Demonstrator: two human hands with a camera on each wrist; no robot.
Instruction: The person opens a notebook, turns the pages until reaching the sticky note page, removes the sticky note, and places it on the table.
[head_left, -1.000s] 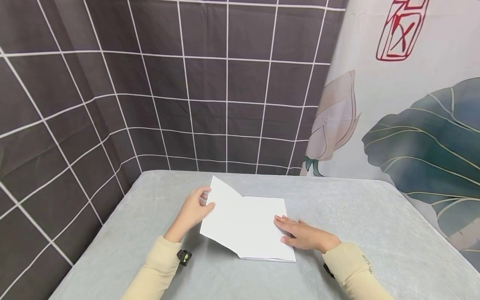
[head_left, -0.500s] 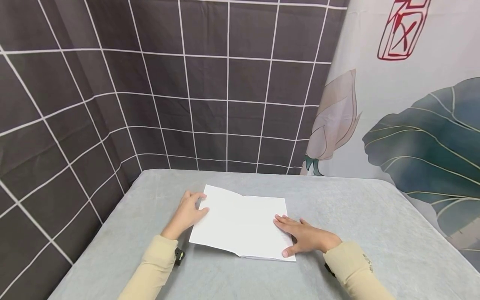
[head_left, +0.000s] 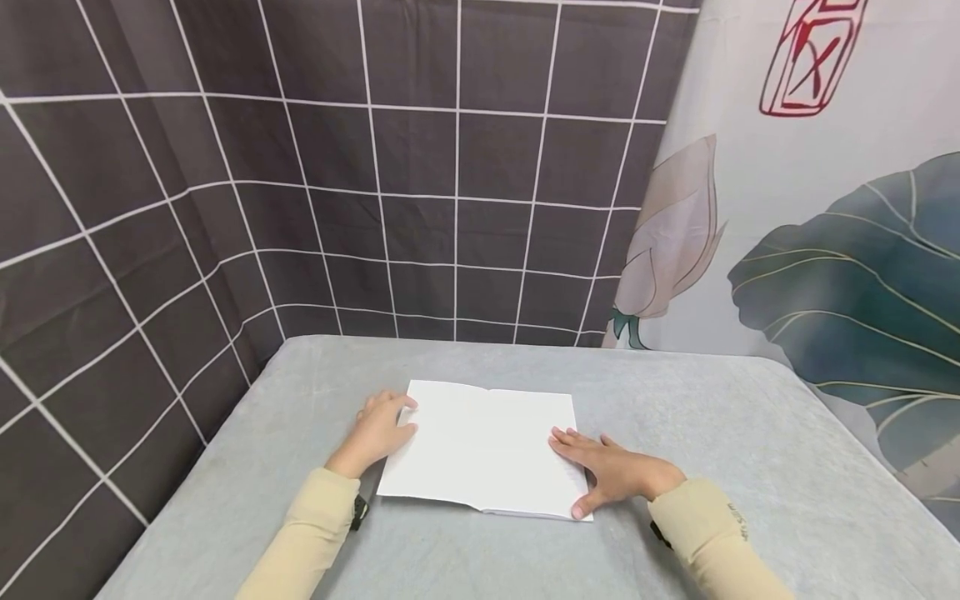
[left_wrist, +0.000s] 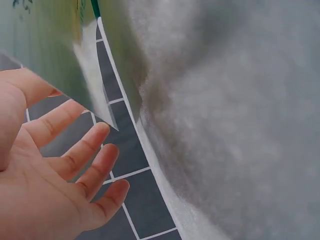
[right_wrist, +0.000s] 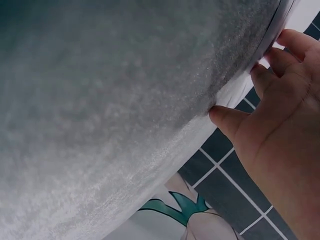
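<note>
An open booklet [head_left: 487, 450] with blank-looking white pages lies on the grey-covered table, its spine in the middle. Its left side rises slightly, with a shadow below. My left hand [head_left: 373, 433] is at that side's outer edge, thumb and index fingertips on the white page. In the left wrist view the greenish underside of the cover [left_wrist: 60, 55] overlaps these fingertips, while the other fingers spread loosely. My right hand [head_left: 615, 468] rests on the right page near its outer edge, fingers spread and thumb by the near corner.
The grey tabletop [head_left: 705, 417] extends around the booklet. Behind it and to the left hangs a dark cloth with a white grid [head_left: 420, 225]. A white cloth with a lotus print [head_left: 667, 233] hangs at the right.
The left side of the booklet has swung down leftward from steeply raised to nearly flat, my left hand moving down with it. My right hand stays on the right page, its thumb spread nearer the corner.
</note>
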